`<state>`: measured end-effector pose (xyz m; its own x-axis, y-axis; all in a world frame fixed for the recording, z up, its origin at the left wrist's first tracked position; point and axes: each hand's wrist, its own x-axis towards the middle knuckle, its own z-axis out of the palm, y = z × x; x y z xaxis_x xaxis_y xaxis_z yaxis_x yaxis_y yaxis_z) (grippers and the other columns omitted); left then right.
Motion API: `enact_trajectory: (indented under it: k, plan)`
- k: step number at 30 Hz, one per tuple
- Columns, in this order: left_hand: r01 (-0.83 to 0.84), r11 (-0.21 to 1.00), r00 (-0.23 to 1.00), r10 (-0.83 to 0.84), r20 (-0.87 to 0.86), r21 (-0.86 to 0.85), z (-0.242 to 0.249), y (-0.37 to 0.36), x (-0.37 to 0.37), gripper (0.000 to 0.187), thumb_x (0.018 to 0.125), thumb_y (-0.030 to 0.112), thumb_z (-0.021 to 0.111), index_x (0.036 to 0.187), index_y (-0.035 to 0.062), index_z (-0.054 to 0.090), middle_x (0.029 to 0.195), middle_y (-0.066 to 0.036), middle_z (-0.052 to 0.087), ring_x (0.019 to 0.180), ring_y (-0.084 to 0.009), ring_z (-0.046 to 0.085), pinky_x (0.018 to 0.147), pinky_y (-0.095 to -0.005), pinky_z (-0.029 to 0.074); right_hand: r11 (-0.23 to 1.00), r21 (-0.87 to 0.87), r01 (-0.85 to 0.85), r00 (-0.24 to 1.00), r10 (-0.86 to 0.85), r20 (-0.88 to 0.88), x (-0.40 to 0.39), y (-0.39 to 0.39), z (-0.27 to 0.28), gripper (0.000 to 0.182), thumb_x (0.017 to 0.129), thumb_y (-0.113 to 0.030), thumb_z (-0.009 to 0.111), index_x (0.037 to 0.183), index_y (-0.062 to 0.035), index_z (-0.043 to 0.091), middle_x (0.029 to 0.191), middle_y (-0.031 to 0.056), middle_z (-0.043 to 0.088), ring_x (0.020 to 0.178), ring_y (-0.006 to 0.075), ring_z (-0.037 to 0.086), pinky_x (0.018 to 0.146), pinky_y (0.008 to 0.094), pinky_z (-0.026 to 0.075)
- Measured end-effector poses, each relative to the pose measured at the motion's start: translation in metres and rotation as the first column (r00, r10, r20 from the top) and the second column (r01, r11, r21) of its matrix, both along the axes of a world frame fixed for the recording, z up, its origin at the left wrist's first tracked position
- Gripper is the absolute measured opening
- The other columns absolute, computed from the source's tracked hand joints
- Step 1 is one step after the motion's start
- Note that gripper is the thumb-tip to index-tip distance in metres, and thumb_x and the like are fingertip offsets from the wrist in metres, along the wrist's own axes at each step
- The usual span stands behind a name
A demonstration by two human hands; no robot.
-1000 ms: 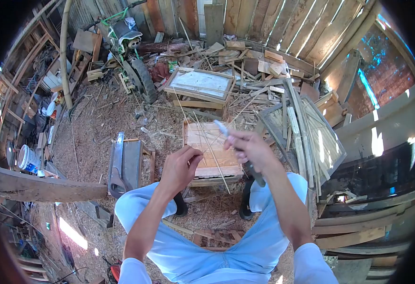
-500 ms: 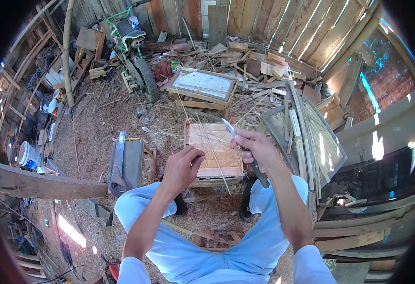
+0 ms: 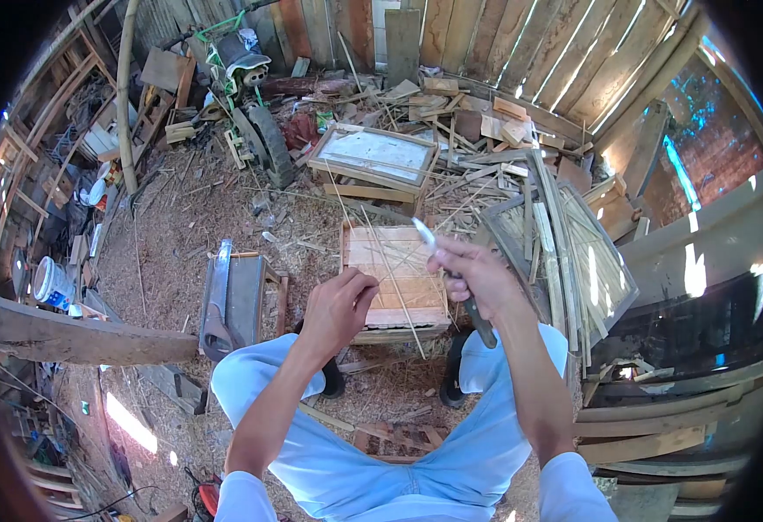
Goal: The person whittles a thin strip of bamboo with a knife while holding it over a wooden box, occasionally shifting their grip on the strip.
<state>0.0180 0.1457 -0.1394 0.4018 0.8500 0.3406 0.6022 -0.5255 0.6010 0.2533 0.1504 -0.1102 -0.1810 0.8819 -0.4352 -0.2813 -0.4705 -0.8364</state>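
Observation:
A knife (image 3: 479, 320) with a dark handle and a short pale blade is gripped in my right hand (image 3: 479, 277), its tip pointing up and to the left. My left hand (image 3: 338, 306) is closed in a pinch at the left side of the wooden box (image 3: 399, 300); whatever lies between its fingertips is too small to make out. Thin sticks (image 3: 392, 280) lie slantwise across the box, between my two hands. The box rests on the ground between my feet.
A handsaw (image 3: 218, 304) lies on a small dark-topped stand at the left. Beyond the box is a framed white panel (image 3: 379, 157). A motorbike (image 3: 259, 130) stands at the back left. Wood scraps and a mesh frame (image 3: 603, 252) are at the right. A white bucket (image 3: 53, 283) sits far left.
The knife and my right hand have shifted very slightly to the right. My left hand keeps nearly the same place and pinch.

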Motion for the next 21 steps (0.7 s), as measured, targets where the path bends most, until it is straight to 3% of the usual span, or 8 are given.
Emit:
enact_trajectory:
  k: [1,3,6,10,12,15,18,21]
  plan:
    - [-0.001,1.000,1.000,0.001,0.001,-0.001,0.000,0.000,0.001,0.007,0.080,0.007,0.067,0.086,0.0027,0.065,0.079,-0.008,0.064,0.058,-0.0230,0.063,0.053,-0.0320,0.049,1.000,-0.001,-0.001,1.000,0.001,0.001,-0.007,-0.005,0.000,0.028,0.093,-0.008,0.052,0.120,-0.0014,0.058,0.085,0.0026,0.058,0.052,0.0042,0.037,0.041,0.0174,0.028]
    - [0.004,1.000,1.000,-0.005,0.017,0.017,0.003,0.000,0.003,0.007,0.080,0.007,0.067,0.086,0.0027,0.065,0.079,-0.008,0.064,0.059,-0.0232,0.063,0.053,-0.0323,0.050,0.981,-0.047,-0.191,0.981,0.192,0.028,-0.023,-0.013,0.002,0.028,0.094,-0.008,0.051,0.121,-0.0007,0.057,0.086,0.0033,0.059,0.052,0.0044,0.037,0.042,0.0175,0.028]
    - [-0.003,1.000,1.000,0.003,0.019,0.030,0.000,0.001,0.002,0.007,0.080,0.007,0.067,0.086,0.0026,0.065,0.079,-0.008,0.064,0.060,-0.0234,0.063,0.054,-0.0324,0.050,0.975,-0.076,-0.210,0.977,0.205,-0.065,-0.029,-0.011,-0.008,0.028,0.094,-0.008,0.051,0.120,0.0002,0.057,0.087,0.0036,0.059,0.052,0.0045,0.037,0.042,0.0177,0.028]
    - [-0.001,0.999,1.000,0.001,0.004,0.036,0.003,0.001,0.001,0.007,0.081,0.007,0.067,0.085,0.0024,0.065,0.080,-0.008,0.064,0.060,-0.0235,0.063,0.054,-0.0324,0.050,0.999,-0.041,-0.003,1.000,0.003,0.010,-0.004,0.002,0.001,0.029,0.094,-0.009,0.052,0.121,0.0002,0.056,0.086,0.0034,0.058,0.052,0.0044,0.038,0.041,0.0172,0.029]
    - [0.011,1.000,1.000,-0.012,0.016,0.022,0.000,0.000,0.001,0.007,0.081,0.007,0.067,0.085,0.0024,0.064,0.079,-0.008,0.063,0.060,-0.0236,0.063,0.054,-0.0327,0.050,1.000,-0.014,0.027,0.998,-0.028,-0.054,0.005,0.004,0.001,0.028,0.094,-0.010,0.052,0.120,-0.0004,0.057,0.084,0.0031,0.057,0.052,0.0042,0.038,0.040,0.0171,0.029]
    - [0.006,1.000,1.000,-0.006,-0.005,0.028,0.000,0.000,0.002,0.006,0.081,0.007,0.066,0.085,0.0023,0.064,0.078,-0.008,0.063,0.059,-0.0235,0.063,0.053,-0.0328,0.050,1.000,-0.030,-0.004,1.000,0.003,-0.031,-0.002,-0.002,-0.001,0.037,0.094,-0.009,0.051,0.131,-0.0035,0.049,0.086,0.0008,0.056,0.052,0.0026,0.036,0.041,0.0147,0.029]
    - [0.001,1.000,1.000,-0.001,0.001,0.027,0.003,-0.001,0.004,0.006,0.081,0.007,0.066,0.084,0.0024,0.064,0.077,-0.008,0.062,0.058,-0.0235,0.063,0.052,-0.0329,0.049,0.974,-0.037,-0.225,0.974,0.223,-0.039,-0.023,-0.014,-0.005,0.034,0.095,-0.010,0.050,0.128,-0.0038,0.052,0.084,0.0006,0.057,0.052,0.0029,0.036,0.041,0.0154,0.028]
    - [-0.010,1.000,1.000,0.010,-0.001,0.027,0.001,0.000,0.003,0.006,0.081,0.007,0.066,0.084,0.0023,0.064,0.077,-0.008,0.062,0.058,-0.0235,0.063,0.053,-0.0328,0.049,0.983,-0.077,-0.166,0.986,0.165,-0.016,-0.016,-0.006,-0.008,0.035,0.094,-0.011,0.052,0.129,-0.0039,0.051,0.085,0.0007,0.058,0.052,0.0029,0.036,0.041,0.0153,0.029]
